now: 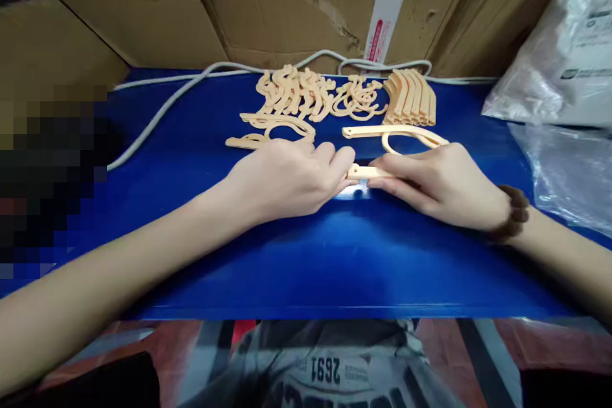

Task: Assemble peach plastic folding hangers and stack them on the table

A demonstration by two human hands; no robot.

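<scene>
My left hand (291, 180) and my right hand (447, 186) meet above the blue table, closed on a cream plastic hanger arm (366, 172). A small hole shows near its end, between my fingertips. My left fingers hide whatever lies beyond that end, and my right palm covers the other part. Just behind my right hand lies a folding hanger (370, 132) with a curved hook. Beyond my left hand, more cream hanger pieces (275, 120) lie together, partly covered by it.
Along the back of the blue table (306, 274) are wavy cream pieces (291, 92), a heap of hooks (356, 101) and stacked curved arms (411, 99). A white cable (162, 124) runs behind them. Cardboard boxes (291, 6) stand at the back; plastic bags (559, 57) lie at right.
</scene>
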